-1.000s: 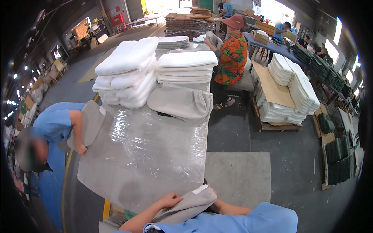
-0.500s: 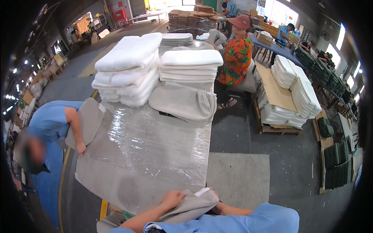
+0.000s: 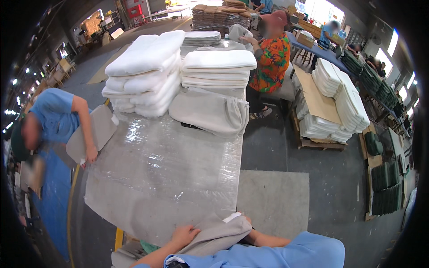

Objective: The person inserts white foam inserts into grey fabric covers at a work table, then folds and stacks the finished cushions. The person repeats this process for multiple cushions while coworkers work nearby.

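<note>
A grey fabric cover (image 3: pixel 219 233) lies bunched at the near edge of the table, close against my body. A small piece of white padding (image 3: pixel 232 217) shows at its far edge. My left hand (image 3: pixel 184 236) grips the left side of the cover, fingers curled over the cloth. At the cover's right corner, beside the white piece, is my right hand (image 3: pixel 247 219); it is closed on the cloth, with most of its fingers hidden behind it.
Plastic film covers the table (image 3: pixel 165 174). White pad stacks (image 3: pixel 138 56) (image 3: pixel 219 64) and folded grey covers (image 3: pixel 205 111) stand farther back. A co-worker (image 3: pixel 56 116) at the left edge holds a grey cushion (image 3: pixel 100 129); another person (image 3: pixel 270 60) sits at the far right.
My left hand has shifted slightly left and down along the cover; the right stays near its corner. The co-worker at left has straightened somewhat, and the seated person's hands are raised.
</note>
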A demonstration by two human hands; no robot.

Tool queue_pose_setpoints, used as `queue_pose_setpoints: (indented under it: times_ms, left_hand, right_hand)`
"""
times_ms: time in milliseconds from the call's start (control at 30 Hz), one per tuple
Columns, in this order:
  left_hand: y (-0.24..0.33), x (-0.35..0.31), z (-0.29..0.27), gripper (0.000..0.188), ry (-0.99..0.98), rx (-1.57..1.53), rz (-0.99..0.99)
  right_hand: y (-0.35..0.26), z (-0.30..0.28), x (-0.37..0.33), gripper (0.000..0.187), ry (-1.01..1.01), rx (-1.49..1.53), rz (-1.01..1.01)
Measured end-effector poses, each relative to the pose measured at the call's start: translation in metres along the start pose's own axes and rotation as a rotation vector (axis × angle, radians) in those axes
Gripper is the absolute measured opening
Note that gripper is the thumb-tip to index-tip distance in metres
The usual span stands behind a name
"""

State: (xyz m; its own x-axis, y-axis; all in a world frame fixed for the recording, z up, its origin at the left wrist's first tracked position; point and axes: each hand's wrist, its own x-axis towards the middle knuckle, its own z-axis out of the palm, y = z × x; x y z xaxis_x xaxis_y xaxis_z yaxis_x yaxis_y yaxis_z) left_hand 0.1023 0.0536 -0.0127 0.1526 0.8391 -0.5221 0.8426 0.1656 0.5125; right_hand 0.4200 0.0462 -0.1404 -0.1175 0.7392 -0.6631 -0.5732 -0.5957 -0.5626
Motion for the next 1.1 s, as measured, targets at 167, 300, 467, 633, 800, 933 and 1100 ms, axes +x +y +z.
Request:
queue_pose_setpoints:
  times_ms: [167,300,467,633,800,933,1100]
  left_hand:
    - [0.004,-0.012,-0.002,0.056,0.103,-0.068,-0.102]
    - [-0.04,-0.036,-0.019,0.063,-0.004,-0.157,-0.087]
    - [-0.103,-0.11,-0.021,0.06,-0.139,-0.253,-0.387]
    - [-0.134,-0.129,0.02,0.046,0.447,-0.371,-0.351]
    - [-0.145,-0.197,0.066,0.036,0.849,-0.733,-0.731]
    - [-0.118,-0.227,0.134,0.044,0.593,-1.831,-0.428]
    - [-0.082,-0.203,0.16,0.046,0.606,-1.343,-0.226]
  right_hand:
    - [0.001,-0.013,0.0,0.029,-0.122,-0.169,-0.122]
    - [-0.009,0.01,-0.006,0.026,-0.035,-0.154,-0.057]
    - [-0.012,0.016,-0.006,0.031,-0.032,-0.167,-0.046]
    - [-0.09,0.011,0.001,0.051,0.133,-1.005,0.069]
    - [-0.199,0.111,-0.095,0.069,-0.434,-1.23,-0.431]
    - [-0.16,0.2,-0.199,0.086,-0.914,-2.273,-0.82]
    - [-0.111,0.193,-0.175,0.078,-0.987,-2.128,-0.759]
